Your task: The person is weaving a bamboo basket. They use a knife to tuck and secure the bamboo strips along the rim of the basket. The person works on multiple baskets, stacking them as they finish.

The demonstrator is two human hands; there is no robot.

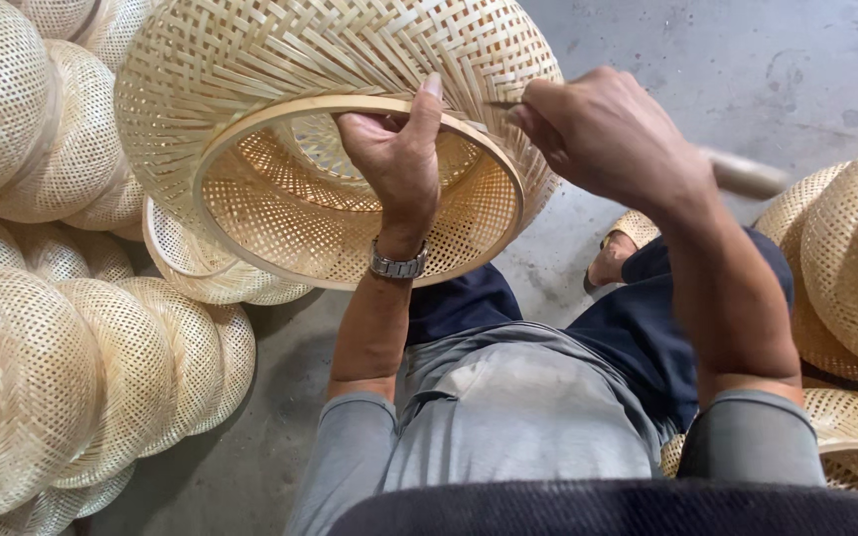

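A large woven bamboo basket [250, 60] is held up in front of me, its open mouth tilted toward me. My left hand [394, 159] grips its round wooden rim [240, 129] from inside, thumb pressed on the outer weave. A metal watch [398, 264] sits on that wrist. My right hand [603, 129] is closed around a thin tool with a wooden handle [747, 176]. Its metal tip [500, 103] touches the basket at the rim's upper right. The part of the tool inside the fist is hidden.
Stacks of finished woven baskets [71, 357] lie on the left, and more baskets [846, 268] lie on the right. I sit on a grey concrete floor [747, 60]. My legs in dark shorts [628, 337] stretch out below the basket.
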